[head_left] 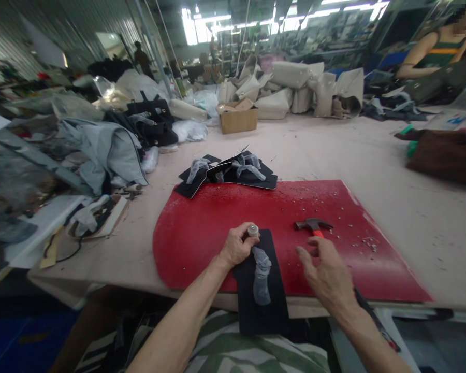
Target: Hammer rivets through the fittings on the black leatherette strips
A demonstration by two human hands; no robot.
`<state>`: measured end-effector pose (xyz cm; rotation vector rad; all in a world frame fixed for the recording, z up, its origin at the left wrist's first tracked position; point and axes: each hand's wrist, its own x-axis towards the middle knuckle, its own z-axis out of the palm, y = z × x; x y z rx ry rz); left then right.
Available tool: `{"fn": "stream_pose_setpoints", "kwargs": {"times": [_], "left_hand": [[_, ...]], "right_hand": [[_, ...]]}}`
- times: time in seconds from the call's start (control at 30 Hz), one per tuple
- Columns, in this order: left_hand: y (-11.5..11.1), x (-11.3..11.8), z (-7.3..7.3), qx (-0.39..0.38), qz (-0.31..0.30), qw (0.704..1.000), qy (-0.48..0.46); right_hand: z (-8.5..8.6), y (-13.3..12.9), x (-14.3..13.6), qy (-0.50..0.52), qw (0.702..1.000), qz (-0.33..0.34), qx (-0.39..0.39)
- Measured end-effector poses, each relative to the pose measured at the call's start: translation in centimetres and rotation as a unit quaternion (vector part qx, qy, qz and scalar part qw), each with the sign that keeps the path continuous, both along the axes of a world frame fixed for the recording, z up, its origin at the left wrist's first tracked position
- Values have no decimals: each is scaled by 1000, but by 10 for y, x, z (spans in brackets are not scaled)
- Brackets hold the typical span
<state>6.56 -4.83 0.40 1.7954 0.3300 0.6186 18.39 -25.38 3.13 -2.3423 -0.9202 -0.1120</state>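
Observation:
My left hand point(237, 245) grips a small metal punch point(252, 230) that stands upright on the top end of a black leather piece point(261, 300) with a wrapped grey fitting on it. The piece lies on a red cutting mat point(202, 228) and hangs over the table's near edge. My right hand point(326, 272) hovers with fingers apart just below a hammer point(314, 226) with a dark head and an orange handle, which lies on the mat. The hand is not touching the hammer.
A pile of black leather pieces point(229, 173) with wrapped fittings lies behind the mat. Small punched scraps dot the mat. A cardboard box point(237, 117), beige bags point(295, 88) and grey cloth point(101, 147) crowd the back and left. Another person point(438, 49) sits far right.

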Motion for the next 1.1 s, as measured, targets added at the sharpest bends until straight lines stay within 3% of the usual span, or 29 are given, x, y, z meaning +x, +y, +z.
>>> {"fn": "stream_pose_setpoints", "kwargs": {"times": [0.07, 0.17, 0.27, 0.37, 0.43, 0.5, 0.6, 0.67, 0.73, 0.83, 0.9, 1.0, 1.03, 1.1], "left_hand": [[1, 0, -1, -7, -2, 1000, -3], [4, 3, -3, -18, -6, 1000, -6], [8, 6, -4, -25, -18, 1000, -1], [10, 7, -4, -18, -26, 1000, 1], [9, 5, -4, -10, -28, 1000, -4], [7, 3, -5, -1, -26, 1000, -9], [5, 1, -7, 19, -26, 999, -11], [4, 1, -8, 26, -26, 999, -7], [4, 1, -9, 28, -24, 999, 0], [5, 1, -10, 27, -22, 999, 5], [5, 1, -10, 29, -26, 999, -3], [5, 0, -10, 38, -29, 999, -8], [5, 0, -10, 40, -28, 999, -7], [5, 1, -10, 37, -24, 999, 0]], "right_hand": [[-2, -25, 30, -80, 990, -37, -106], [-9, -50, 56, -10, 980, -31, -198], [-7, -51, 55, 243, 961, -28, -127], [15, -36, 39, 476, 879, -5, -24], [37, -23, 25, 532, 846, 3, 33], [60, -12, 11, 500, 862, -2, 85], [81, 3, -7, 291, 950, 36, 107], [83, 9, -14, 142, 985, 75, 69], [79, 13, -16, 30, 992, 121, -26], [83, 15, -13, -40, 972, 178, -149], [97, 15, -11, -58, 978, 161, -123], [115, 16, -14, -81, 994, 76, 23], [115, 16, -16, -85, 993, 63, 54], [103, 15, -19, -78, 992, 93, 19]]}}
